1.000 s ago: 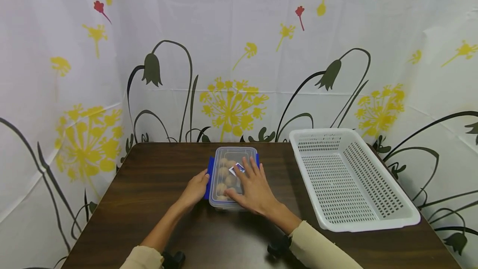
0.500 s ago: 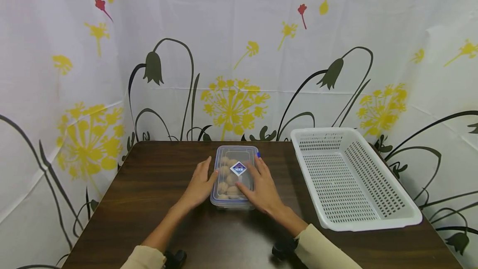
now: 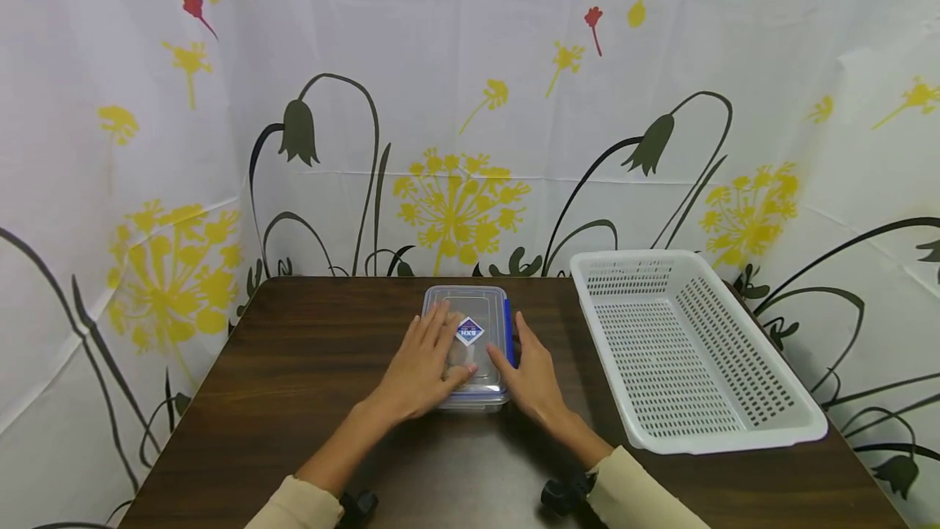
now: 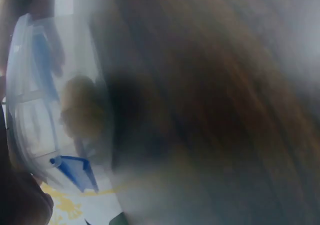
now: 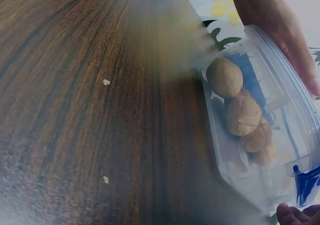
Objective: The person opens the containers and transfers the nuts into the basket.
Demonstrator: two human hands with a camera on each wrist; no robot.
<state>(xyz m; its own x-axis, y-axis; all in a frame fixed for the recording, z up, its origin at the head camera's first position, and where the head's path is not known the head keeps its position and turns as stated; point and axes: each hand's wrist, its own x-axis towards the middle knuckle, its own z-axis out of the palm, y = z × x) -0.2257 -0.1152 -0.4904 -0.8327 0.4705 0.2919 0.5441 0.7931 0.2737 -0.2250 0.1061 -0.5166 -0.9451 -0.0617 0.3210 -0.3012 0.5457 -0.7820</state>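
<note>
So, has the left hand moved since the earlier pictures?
Yes: in the head view, the left hand has shifted rightward, toward the white basket, from the left side of the clear box onto its lid.

top of frame: white cloth [image 3: 514, 39] with yellow, red and green flowers [image 3: 455, 206] | bottom: dark brown desk [image 3: 294, 341], shiny bottom middle

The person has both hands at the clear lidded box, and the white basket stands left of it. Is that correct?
Wrong side: the head view shows the white basket right of the clear lidded box. The left hand and right hand are at the box.
</note>
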